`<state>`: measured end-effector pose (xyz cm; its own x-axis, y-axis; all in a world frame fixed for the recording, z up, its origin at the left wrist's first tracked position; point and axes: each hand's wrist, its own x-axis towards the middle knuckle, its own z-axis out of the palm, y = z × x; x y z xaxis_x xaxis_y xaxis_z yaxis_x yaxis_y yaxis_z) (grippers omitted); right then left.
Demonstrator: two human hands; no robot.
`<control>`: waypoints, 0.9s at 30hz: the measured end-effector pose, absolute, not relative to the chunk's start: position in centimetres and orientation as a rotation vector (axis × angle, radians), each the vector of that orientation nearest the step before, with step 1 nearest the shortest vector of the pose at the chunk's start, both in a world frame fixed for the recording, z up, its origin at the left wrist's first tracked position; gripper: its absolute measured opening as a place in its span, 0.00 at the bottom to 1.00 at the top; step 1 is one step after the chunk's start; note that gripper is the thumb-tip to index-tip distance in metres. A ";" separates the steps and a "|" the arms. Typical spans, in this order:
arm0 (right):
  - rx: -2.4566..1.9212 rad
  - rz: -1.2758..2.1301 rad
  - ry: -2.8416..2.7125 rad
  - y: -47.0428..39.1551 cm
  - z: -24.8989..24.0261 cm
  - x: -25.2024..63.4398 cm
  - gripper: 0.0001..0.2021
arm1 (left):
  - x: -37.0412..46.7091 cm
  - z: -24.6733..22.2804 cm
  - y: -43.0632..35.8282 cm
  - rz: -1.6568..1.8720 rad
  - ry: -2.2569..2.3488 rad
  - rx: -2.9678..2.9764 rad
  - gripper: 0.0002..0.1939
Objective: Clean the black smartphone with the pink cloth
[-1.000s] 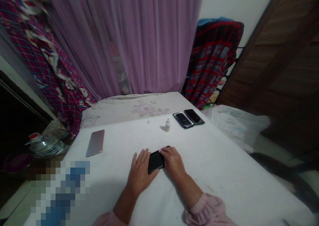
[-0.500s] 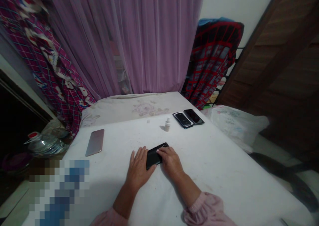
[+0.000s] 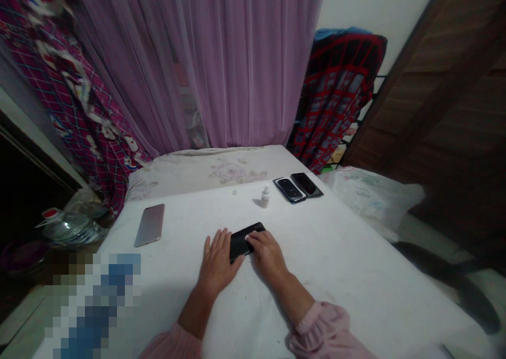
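Observation:
A black phone (image 3: pixel 240 244) lies aslant on the white cloth in front of me. My left hand (image 3: pixel 216 264) is spread flat at its left end, with the thumb along the near edge. Over the right part of the phone, my right hand (image 3: pixel 269 256) has its fingers closed on a small white piece (image 3: pixel 247 238) that touches the surface. What the piece is made of is too small to tell. A small white bottle (image 3: pixel 265 197) stands upright beyond the phone.
A rose-coloured phone (image 3: pixel 149 225) lies at the left. Dark phones (image 3: pixel 290 189) lie at the back right, near a plastic bag (image 3: pixel 366 198). A tiny pale square (image 3: pixel 234 193) is left of the bottle. Purple curtains (image 3: pixel 245 64) hang behind.
Both hands and the black phone have shifted slightly up and to the left in view. The white piece is still under my right fingers.

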<state>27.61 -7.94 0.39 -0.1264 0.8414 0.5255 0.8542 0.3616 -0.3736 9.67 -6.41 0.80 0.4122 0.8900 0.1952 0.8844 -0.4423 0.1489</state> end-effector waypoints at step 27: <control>-1.704 -0.039 -1.817 -5.5 0.3 30.1 0.21 | 9.5 0.4 -3.6 0.426 1.630 2.655 0.31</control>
